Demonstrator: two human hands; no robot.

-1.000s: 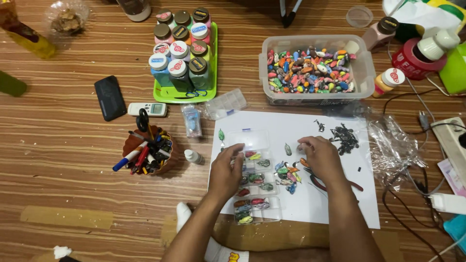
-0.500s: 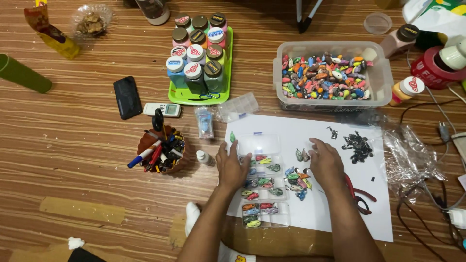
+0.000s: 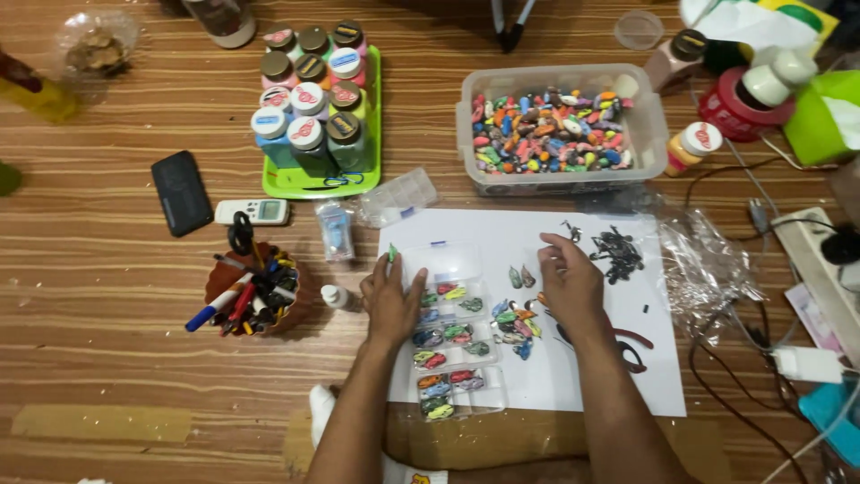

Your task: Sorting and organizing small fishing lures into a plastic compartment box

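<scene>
My left hand [image 3: 391, 300] lies palm down at the left edge of a clear plastic organizer box [image 3: 452, 332], fingers loosely spread and touching its rim, gripping nothing. My right hand [image 3: 566, 282] hovers palm down over the white paper sheet [image 3: 591, 376], fingers curled lightly toward a few small painted pieces [image 3: 518, 318] scattered just beside the box; whether the fingertips pinch one, I cannot tell. Both forearms reach up from the bottom of the frame, roughly parallel, with the box between them.

The box sits on the left half of the sheet, its long axis running from near me toward the far side, tilted slightly to the right at the near end. Its compartments hold small coloured pieces, mostly in the middle and near rows.

Open paper lies to the right of my right hand and beyond the box. A small heap of dark hooks [image 3: 614, 249] rests near the sheet's far right corner, just past my right fingertips. Red-handled scissors [image 3: 627, 345] lie beside my right forearm. Left of the sheet stand a small white bottle [image 3: 334, 296] and a brown cup of pens [image 3: 251, 291], close to my left wrist. Beyond the sheet sits a tub of coloured pieces [image 3: 560, 130]; crumpled clear plastic [image 3: 708, 264] crowds the right edge.
</scene>
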